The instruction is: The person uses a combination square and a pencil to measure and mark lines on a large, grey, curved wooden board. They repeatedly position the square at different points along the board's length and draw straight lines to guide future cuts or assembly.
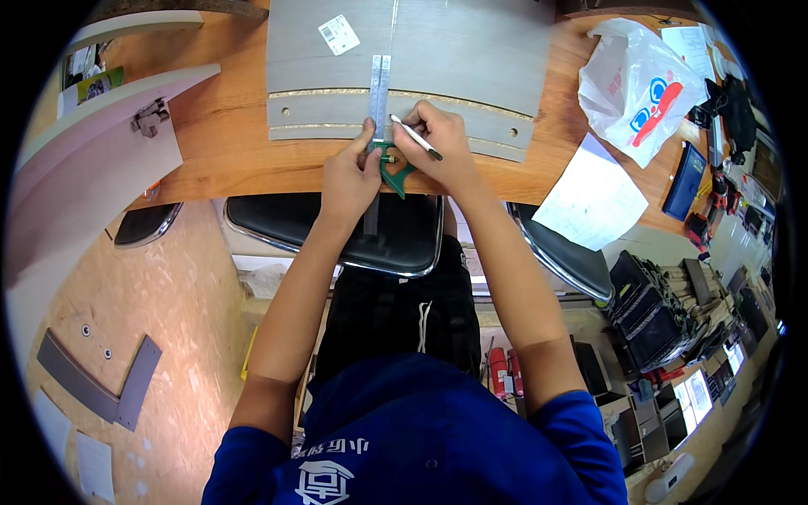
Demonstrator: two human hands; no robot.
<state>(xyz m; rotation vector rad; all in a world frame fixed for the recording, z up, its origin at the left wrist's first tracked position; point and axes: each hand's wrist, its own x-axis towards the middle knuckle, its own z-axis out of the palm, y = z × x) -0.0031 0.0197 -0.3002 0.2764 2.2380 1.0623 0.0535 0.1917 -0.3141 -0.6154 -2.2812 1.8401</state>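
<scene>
My left hand (348,180) grips a combination square (396,179) with a green head, thumb and fingers closed about its base. The steel blade of the square lies across the grey board (471,55), over its front strip. In my right hand (443,145) is a white pen (416,137) with a dark end, pinched between the fingers. The pen's tip is close to the right edge of the blade. Two long grooves showing raw chipboard run across the board, with a small round hole near each end of the strip between them.
The board rests on a wooden table (240,164). To the right are a white plastic bag (623,80), a paper sheet (592,195) hanging over the edge and a blue notebook (684,180). A white panel with a hinge (150,118) stands left. Black chairs (337,236) sit below the front edge.
</scene>
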